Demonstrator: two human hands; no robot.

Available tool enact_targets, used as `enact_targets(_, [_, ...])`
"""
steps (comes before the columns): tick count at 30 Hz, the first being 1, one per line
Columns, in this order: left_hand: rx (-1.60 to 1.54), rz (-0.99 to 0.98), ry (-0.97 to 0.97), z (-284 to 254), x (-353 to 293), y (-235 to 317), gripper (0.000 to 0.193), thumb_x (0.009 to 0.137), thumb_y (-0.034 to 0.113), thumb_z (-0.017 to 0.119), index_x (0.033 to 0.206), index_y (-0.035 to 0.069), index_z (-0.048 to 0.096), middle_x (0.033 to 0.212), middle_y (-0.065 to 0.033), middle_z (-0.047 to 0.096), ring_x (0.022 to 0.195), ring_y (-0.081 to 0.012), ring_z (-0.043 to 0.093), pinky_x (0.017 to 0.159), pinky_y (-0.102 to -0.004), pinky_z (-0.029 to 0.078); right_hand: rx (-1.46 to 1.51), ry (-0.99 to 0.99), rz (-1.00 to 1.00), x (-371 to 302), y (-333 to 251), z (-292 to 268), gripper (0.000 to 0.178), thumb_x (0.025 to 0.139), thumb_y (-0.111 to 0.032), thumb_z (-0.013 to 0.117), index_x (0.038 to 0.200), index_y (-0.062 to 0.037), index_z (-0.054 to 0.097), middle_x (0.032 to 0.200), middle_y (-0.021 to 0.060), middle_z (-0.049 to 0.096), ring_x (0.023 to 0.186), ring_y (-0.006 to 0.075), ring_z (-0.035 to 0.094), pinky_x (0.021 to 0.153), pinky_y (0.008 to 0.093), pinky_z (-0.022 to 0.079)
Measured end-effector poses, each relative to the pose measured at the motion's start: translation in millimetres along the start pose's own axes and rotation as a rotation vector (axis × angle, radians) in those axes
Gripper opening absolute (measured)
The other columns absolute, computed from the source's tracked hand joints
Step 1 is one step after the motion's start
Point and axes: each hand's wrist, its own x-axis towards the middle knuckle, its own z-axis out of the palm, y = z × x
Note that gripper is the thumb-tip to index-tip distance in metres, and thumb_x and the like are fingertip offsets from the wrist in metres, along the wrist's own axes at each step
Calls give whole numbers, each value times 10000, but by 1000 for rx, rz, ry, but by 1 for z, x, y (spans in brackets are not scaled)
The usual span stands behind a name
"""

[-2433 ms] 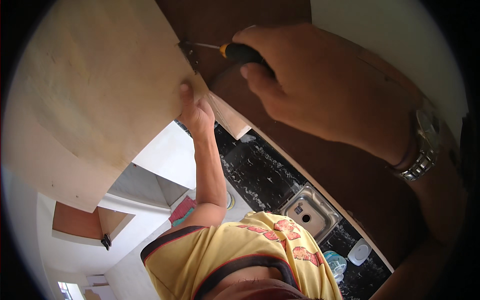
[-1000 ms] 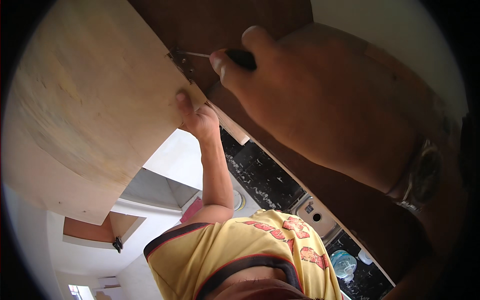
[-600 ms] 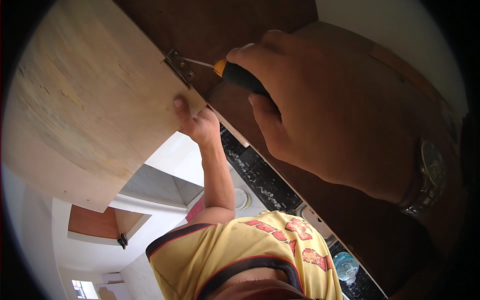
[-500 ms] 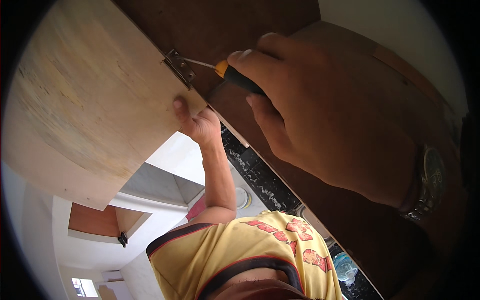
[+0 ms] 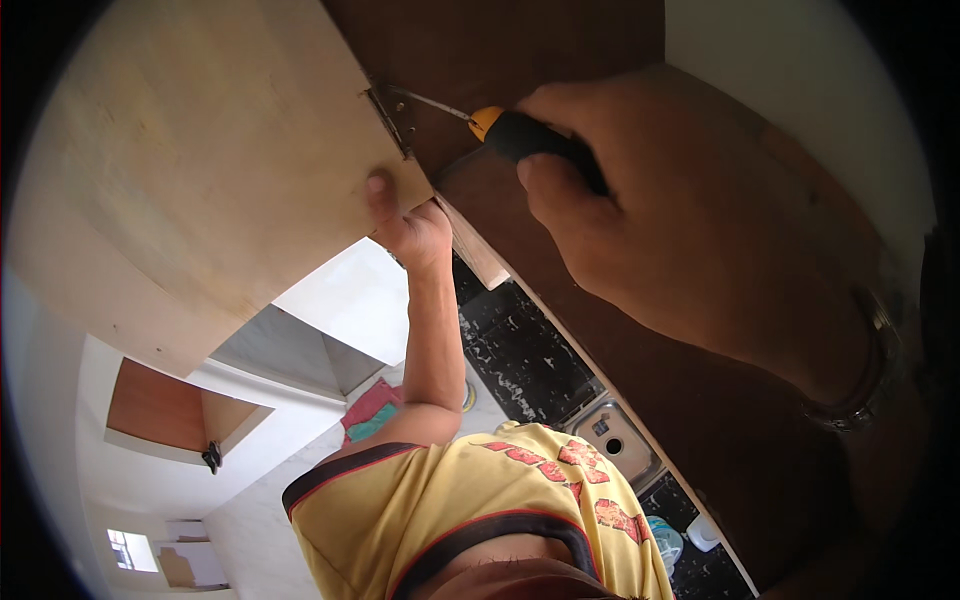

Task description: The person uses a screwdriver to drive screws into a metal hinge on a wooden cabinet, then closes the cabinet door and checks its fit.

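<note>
My right hand (image 5: 690, 230), with a metal watch on its wrist, is closed around the black and yellow handle of a screwdriver (image 5: 535, 140). The thin shaft points left, and its tip is at or close to a metal hinge (image 5: 390, 122); whether it sits in a screw I cannot tell. That hinge lies along the edge of a pale wooden door panel (image 5: 220, 170), where the panel meets a dark brown cabinet interior (image 5: 460, 50). My left hand (image 5: 422, 232) grips the panel's lower corner, thumb on its face and fingers hidden behind.
Below the cabinet edge lie a black patterned countertop (image 5: 520, 350) and a steel sink (image 5: 612, 440). A clear bluish plastic item (image 5: 664, 540) and a white object (image 5: 703, 532) are beside it. A white built-in unit (image 5: 290, 395) with a brown opening stands at lower left.
The view has shifted, showing more of the sink. The door edge stands more upright in the picture. My right hand has turned about the screwdriver handle, its thumb now lower along it.
</note>
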Motion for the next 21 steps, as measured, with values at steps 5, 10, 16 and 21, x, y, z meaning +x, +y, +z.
enact_targets(5, [-40, -22, -29, 1, 3, 5, 487, 912, 216, 727, 1331, 38, 551, 1250, -86, 622, 1148, -209, 625, 1046, -365, 509, -263, 135, -211, -9, -19, -4, 368, 906, -126, 632, 1244, 17, 639, 849, 212, 698, 756, 351, 688, 696, 427, 536])
enact_targets(10, [-31, -7, -76, 4, 13, 4, 496, 913, 228, 732, 1333, 40, 547, 1255, -84, 620, 1143, -209, 626, 1045, -365, 509, -43, 109, -145, -4, -14, -18, 394, 891, -119, 639, 1262, 13, 642, 832, 190, 710, 717, 303, 695, 666, 382, 534])
enact_targets(16, [33, -95, -110, -19, 3, 4, 583, 914, 333, 738, 1375, 47, 523, 1311, -79, 595, 1213, -220, 584, 1085, -392, 467, 523, -271, 48, -18, 14, -21, 400, 877, -106, 642, 1258, 17, 643, 809, 149, 700, 620, 203, 665, 585, 343, 514])
enact_targets(21, [197, -38, -109, -25, -3, 3, 666, 906, 408, 744, 1416, 58, 498, 1375, -62, 567, 1301, -216, 524, 1128, -400, 407, 548, -205, -5, -13, 34, -2, 368, 897, -111, 624, 1241, 17, 649, 803, 144, 698, 597, 207, 655, 572, 349, 509])
